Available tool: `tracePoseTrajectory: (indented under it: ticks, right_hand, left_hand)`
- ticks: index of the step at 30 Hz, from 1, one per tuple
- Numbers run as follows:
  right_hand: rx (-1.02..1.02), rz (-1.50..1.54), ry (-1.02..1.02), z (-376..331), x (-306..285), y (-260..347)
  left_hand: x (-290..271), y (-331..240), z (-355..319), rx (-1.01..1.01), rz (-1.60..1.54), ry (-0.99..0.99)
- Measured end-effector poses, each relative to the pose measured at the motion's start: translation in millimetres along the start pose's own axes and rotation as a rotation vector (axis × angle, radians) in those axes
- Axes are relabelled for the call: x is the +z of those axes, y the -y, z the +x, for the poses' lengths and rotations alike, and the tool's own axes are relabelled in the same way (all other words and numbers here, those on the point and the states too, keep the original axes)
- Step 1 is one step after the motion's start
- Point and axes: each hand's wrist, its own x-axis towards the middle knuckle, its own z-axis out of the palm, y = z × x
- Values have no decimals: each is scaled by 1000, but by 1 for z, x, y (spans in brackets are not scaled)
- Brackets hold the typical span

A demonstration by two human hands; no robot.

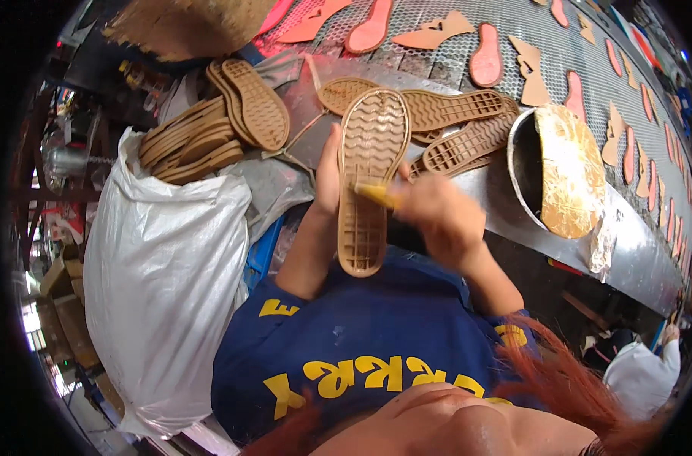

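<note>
My left hand grips a brown shoe sole by its left edge and holds it upright before my chest. The sole's grid and wave pattern faces me and looks wet and shiny at the wide end. In my right hand, blurred by motion, is a small yellow brush. Its tip lies against the middle of the sole. Behind the held sole, more brown soles lie overlapping on the metal table. To the right stands a round pot, partly covered by a board crusted with yellowish glue.
On my left a white sack stands topped with a stack of soles. A mesh conveyor beyond the table carries pink insoles and tan cut pieces. Another person in white is at the lower right.
</note>
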Motion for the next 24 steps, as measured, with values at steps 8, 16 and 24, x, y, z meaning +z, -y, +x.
tracePoseTrajectory:
  ticks: [8,16,24]
  right_hand:
    - [408,225,-24,10,-10,-23]
    - [73,327,26,-13,-3,22]
    - [91,119,-860,-34,-60,31]
  left_hand:
    - [0,10,2,-45,3,-56]
    - [-18,-5,10,-18,43,-33]
    - [47,-122,195,503,146,91]
